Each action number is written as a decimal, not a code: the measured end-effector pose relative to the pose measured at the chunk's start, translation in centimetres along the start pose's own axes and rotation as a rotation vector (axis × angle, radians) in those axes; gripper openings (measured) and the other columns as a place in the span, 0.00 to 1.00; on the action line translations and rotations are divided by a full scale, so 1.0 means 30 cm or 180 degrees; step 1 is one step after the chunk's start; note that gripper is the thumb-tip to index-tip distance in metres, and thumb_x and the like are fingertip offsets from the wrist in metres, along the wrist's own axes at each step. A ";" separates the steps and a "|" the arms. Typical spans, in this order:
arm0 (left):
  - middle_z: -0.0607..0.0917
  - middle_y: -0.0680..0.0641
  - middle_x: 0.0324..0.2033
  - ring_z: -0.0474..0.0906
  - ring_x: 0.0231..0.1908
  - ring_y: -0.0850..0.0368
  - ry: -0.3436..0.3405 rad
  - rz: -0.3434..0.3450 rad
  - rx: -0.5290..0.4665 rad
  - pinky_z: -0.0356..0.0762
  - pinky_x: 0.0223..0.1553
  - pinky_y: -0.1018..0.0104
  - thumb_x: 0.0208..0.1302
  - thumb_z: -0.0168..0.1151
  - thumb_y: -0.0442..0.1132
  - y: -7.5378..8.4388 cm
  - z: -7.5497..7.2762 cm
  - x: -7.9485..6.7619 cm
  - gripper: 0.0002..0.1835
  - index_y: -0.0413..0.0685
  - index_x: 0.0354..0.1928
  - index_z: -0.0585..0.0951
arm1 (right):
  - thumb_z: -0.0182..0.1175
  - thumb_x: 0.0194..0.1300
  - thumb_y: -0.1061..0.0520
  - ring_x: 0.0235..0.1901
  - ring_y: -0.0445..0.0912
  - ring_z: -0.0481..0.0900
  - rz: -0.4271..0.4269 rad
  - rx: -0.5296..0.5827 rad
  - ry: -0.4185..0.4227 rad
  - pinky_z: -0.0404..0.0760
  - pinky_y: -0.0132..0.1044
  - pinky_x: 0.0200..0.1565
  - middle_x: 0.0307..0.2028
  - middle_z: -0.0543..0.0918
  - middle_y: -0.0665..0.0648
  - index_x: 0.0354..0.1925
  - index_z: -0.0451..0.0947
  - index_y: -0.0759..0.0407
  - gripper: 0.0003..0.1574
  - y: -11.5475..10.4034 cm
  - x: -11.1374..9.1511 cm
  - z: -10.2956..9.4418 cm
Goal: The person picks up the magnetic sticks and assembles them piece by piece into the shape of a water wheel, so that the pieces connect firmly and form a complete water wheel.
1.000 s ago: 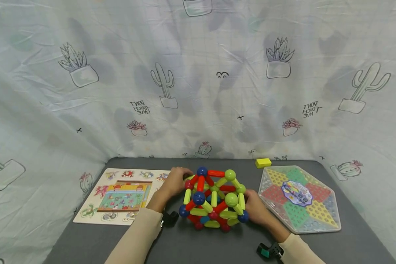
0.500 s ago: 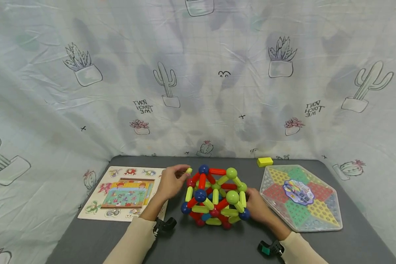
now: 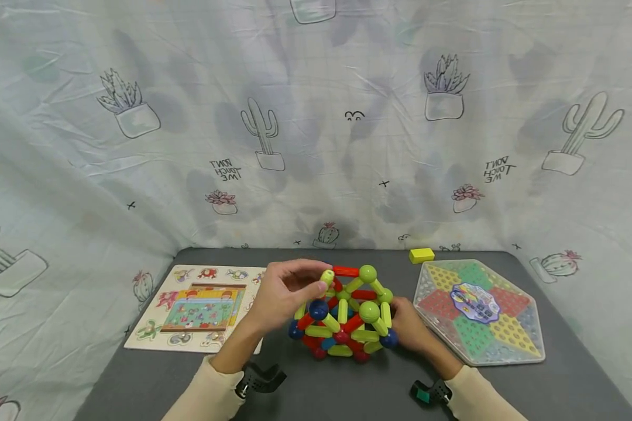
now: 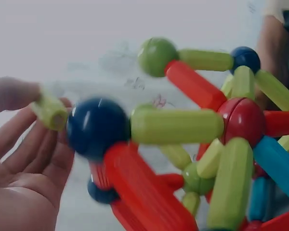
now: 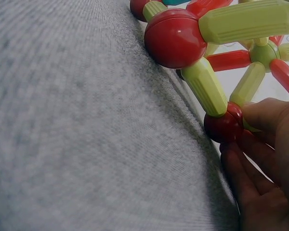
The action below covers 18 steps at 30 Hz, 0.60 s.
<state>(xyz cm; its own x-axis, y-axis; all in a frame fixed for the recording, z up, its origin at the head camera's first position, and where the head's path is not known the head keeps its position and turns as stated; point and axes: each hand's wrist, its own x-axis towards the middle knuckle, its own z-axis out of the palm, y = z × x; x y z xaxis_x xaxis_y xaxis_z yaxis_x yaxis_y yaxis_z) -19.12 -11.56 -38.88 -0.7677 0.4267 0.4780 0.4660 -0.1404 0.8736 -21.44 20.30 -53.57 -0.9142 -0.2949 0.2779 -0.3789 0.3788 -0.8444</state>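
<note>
In the middle of the table stands a cage-like structure of magnetic rods and balls (image 3: pixel 341 335) in red, lime green and blue. My left hand (image 3: pixel 281 298) pinches a loose lime green magnetic rod (image 3: pixel 327 277) between thumb and fingers, above the structure's upper left. The left wrist view has this rod (image 4: pixel 51 111) close beside a dark blue ball (image 4: pixel 98 128); whether they touch I cannot tell. At the structure's right side, my right hand (image 3: pixel 409 327) is partly hidden behind it. A red ball (image 5: pixel 222 124) near the tabletop is pinched by its thumb and fingers.
A wooden sea-animal puzzle board (image 3: pixel 142 318) lies to the left, partly behind the left arm. On the right is a hexagonal Chinese checkers set (image 3: pixel 497 318) in a clear case. A yellow block (image 3: pixel 421 255) sits near the table's back edge, before a printed cloth.
My left hand has come up from behind the structure's left side with the lime green rod, then moved right over its upper left. The right hand and the structure have barely moved.
</note>
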 end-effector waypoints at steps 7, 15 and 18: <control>0.94 0.50 0.50 0.89 0.44 0.63 -0.0726 0.0416 0.1692 0.87 0.43 0.69 0.73 0.72 0.33 0.054 0.091 0.019 0.14 0.47 0.58 0.90 | 0.77 0.65 0.63 0.32 0.34 0.80 0.0018 -0.0016 0.0018 0.82 0.33 0.37 0.31 0.87 0.50 0.39 0.89 0.62 0.06 0.001 0.002 0.000; 0.92 0.51 0.54 0.89 0.50 0.60 -0.1232 0.0353 0.2528 0.84 0.48 0.72 0.73 0.72 0.35 0.088 0.116 0.023 0.15 0.49 0.60 0.90 | 0.76 0.65 0.64 0.33 0.34 0.81 0.0048 -0.0047 -0.0014 0.83 0.32 0.38 0.32 0.88 0.51 0.41 0.89 0.64 0.07 -0.003 0.001 -0.002; 0.92 0.51 0.54 0.88 0.53 0.58 -0.1346 0.0265 0.2798 0.85 0.52 0.68 0.74 0.72 0.36 0.101 0.128 0.023 0.15 0.49 0.60 0.90 | 0.76 0.65 0.64 0.32 0.34 0.81 0.0035 -0.0053 -0.0010 0.83 0.32 0.37 0.32 0.88 0.51 0.41 0.89 0.63 0.06 -0.002 0.001 -0.001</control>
<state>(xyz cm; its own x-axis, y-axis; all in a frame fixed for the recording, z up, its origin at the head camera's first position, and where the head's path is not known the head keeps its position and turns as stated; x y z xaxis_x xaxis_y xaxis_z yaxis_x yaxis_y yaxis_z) -16.56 -8.27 -36.24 -0.5765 0.7547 0.3132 0.8048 0.4581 0.3775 -21.44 20.30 -53.51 -0.9179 -0.2935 0.2672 -0.3712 0.3967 -0.8395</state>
